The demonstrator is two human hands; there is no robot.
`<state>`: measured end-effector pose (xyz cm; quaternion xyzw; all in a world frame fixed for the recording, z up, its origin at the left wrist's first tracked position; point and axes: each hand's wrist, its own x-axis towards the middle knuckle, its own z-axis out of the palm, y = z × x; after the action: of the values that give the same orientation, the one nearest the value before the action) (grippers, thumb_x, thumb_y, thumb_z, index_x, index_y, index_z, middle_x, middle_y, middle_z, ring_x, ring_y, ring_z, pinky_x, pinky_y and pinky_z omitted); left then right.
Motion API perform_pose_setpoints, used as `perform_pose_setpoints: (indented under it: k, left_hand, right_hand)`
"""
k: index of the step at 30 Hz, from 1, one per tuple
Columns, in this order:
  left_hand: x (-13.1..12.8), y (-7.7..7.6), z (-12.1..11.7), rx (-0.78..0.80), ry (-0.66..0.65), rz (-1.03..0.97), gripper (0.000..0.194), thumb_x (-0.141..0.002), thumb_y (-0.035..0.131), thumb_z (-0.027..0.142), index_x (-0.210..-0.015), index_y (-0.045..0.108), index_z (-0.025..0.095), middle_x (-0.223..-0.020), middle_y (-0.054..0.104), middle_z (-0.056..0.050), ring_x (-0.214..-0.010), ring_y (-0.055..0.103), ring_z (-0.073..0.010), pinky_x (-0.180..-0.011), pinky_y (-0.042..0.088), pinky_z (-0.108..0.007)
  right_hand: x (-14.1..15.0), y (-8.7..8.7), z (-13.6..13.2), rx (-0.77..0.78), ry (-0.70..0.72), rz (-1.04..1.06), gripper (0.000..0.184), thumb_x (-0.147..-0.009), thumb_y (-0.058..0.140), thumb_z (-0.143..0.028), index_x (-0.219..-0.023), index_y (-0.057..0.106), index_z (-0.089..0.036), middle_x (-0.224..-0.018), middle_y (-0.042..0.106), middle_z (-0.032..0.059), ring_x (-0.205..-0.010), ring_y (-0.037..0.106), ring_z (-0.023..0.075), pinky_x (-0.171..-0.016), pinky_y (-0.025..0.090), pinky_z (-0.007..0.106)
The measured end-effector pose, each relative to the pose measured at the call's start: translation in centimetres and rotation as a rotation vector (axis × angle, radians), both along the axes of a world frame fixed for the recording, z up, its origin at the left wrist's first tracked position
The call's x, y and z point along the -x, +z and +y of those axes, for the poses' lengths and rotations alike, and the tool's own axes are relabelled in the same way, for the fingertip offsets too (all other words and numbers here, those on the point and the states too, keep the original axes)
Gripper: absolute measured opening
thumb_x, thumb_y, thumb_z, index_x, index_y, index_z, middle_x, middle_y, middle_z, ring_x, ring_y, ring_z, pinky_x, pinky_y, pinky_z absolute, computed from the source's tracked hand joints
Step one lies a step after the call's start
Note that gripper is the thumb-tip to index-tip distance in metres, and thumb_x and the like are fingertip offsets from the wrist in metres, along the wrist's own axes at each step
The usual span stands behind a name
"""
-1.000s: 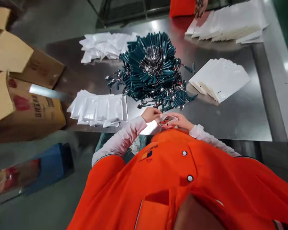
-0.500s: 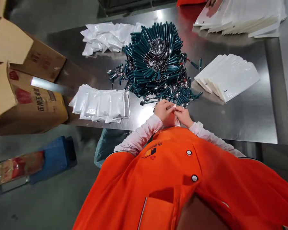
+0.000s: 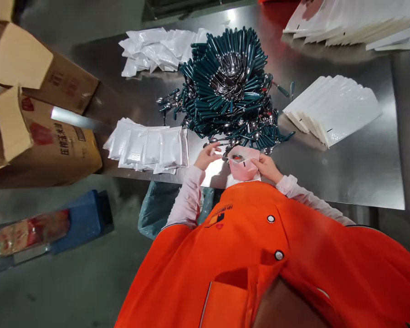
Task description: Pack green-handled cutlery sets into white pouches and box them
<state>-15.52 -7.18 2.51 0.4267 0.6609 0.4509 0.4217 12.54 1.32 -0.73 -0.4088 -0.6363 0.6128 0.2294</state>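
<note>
My right hand (image 3: 267, 166) holds a small clear plastic pouch (image 3: 242, 167) upright with its mouth spread wide, at the near edge of the steel table (image 3: 355, 173). My left hand (image 3: 207, 156) hovers just left of the pouch, fingers apart, close to the loose spoons at the foot of a big pile of teal-handled spoons (image 3: 230, 86). Nothing shows in the left hand.
Filled white pouches (image 3: 146, 146) lie left of my hands, and more sit at the far left (image 3: 157, 48). Flat empty pouches are fanned at the right (image 3: 333, 109) and far right (image 3: 351, 23). Cardboard boxes (image 3: 44, 132) stand on the left, with a blue object (image 3: 78, 221) on the floor.
Both hands were together on the pouch; now the left hand has let go and moved left toward the spoons, and the pouch's mouth stands open in the right hand.
</note>
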Motion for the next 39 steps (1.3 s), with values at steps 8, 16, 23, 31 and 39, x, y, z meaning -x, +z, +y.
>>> perform_pose_setpoints:
  k: [8, 16, 23, 31, 39]
  left_hand:
    - [-5.9, -0.6, -1.2, -0.084, -0.116, -0.087, 0.042, -0.076, 0.082, 0.054, -0.093, 0.080, 0.016, -0.102, 0.070, -0.010, -0.090, 0.064, -0.0177, -0.075, 0.052, -0.029]
    - [-8.6, -3.1, 1.5, 0.127, 0.005, -0.329, 0.048, -0.057, 0.092, 0.030, -0.098, 0.075, 0.012, -0.091, 0.072, -0.005, -0.080, 0.063, -0.0144, -0.076, 0.053, -0.028]
    - [-9.7, 0.1, 1.8, -0.098, -0.190, -0.236, 0.036, -0.068, 0.088, 0.050, -0.074, 0.081, 0.015, -0.096, 0.077, -0.011, -0.092, 0.070, -0.0221, -0.079, 0.057, -0.033]
    - [-7.8, 4.4, 1.8, -0.267, -0.126, -0.120, 0.036, -0.075, 0.083, 0.053, -0.075, 0.082, 0.017, -0.082, 0.075, -0.009, -0.077, 0.067, -0.0186, -0.068, 0.056, -0.030]
    - [-7.2, 0.3, 3.6, 0.108, 0.006, -0.318, 0.030, -0.065, 0.077, 0.035, -0.085, 0.080, 0.012, -0.075, 0.071, -0.005, -0.056, 0.058, -0.0113, -0.050, 0.049, -0.023]
  right_hand:
    - [-3.5, 3.8, 0.3, -0.360, 0.222, -0.006, 0.050, -0.091, 0.060, -0.070, -0.089, 0.083, -0.026, -0.106, 0.077, 0.0088, -0.102, 0.071, 0.0252, -0.095, 0.056, 0.040]
    - [-4.4, 2.8, 0.1, -0.285, 0.138, -0.027, 0.053, -0.089, 0.062, -0.071, -0.098, 0.084, -0.023, -0.110, 0.080, 0.0109, -0.108, 0.073, 0.0286, -0.101, 0.058, 0.047]
    - [-7.6, 6.2, 0.6, -0.486, 0.173, -0.110, 0.047, -0.096, 0.057, -0.065, -0.088, 0.084, -0.027, -0.098, 0.080, 0.0072, -0.094, 0.075, 0.0246, -0.090, 0.060, 0.039]
    - [-6.8, 8.9, 2.1, -0.481, 0.054, -0.040, 0.039, -0.092, 0.065, -0.057, -0.097, 0.085, -0.024, -0.099, 0.081, 0.0077, -0.093, 0.075, 0.0260, -0.088, 0.061, 0.039]
    - [-4.4, 3.4, 5.4, -0.204, 0.079, 0.006, 0.039, -0.077, 0.073, -0.048, -0.099, 0.084, -0.017, -0.094, 0.081, 0.0091, -0.080, 0.074, 0.0236, -0.077, 0.061, 0.038]
